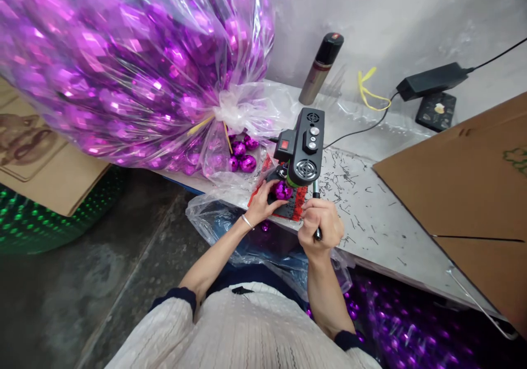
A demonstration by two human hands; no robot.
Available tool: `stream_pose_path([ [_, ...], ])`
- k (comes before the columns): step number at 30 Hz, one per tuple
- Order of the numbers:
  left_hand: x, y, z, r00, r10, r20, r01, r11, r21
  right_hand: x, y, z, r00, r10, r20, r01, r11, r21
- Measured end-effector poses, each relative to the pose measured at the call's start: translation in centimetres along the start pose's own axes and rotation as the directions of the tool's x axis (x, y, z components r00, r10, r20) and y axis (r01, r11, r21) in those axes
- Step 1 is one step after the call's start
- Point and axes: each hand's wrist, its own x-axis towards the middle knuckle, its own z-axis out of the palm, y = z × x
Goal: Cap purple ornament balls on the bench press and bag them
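Note:
My left hand (260, 204) has its thumb and fingers round a shiny purple bauble (282, 190) beneath the head of a small black bench press (306, 148). My right hand (323, 223) is closed on the press's lever handle (317, 196), to the right of the bauble. The base under the bauble is dark with red (299, 207) around it. Several loose purple baubles (247, 163) lie just behind my left hand, by the mouth of a plastic bag. Where the bauble meets the press head is partly hidden.
A big clear bag of purple baubles (135, 78) fills the left. Small dark bits (343, 193) litter the table (370, 215). Behind stand a spray can (321, 68), a yellow tie (370, 91) and a power adapter (432, 81). A cardboard box (465, 193) is at right.

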Motion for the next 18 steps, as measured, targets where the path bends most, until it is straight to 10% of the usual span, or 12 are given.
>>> stream_pose_path([
  [18,-0.03,-0.22,-0.05,1.0,0.007,-0.022,-0.005,0.996,0.091,-0.79,-0.03,0.33,0.999,0.027,-0.02,-0.027,1.0,-0.001],
])
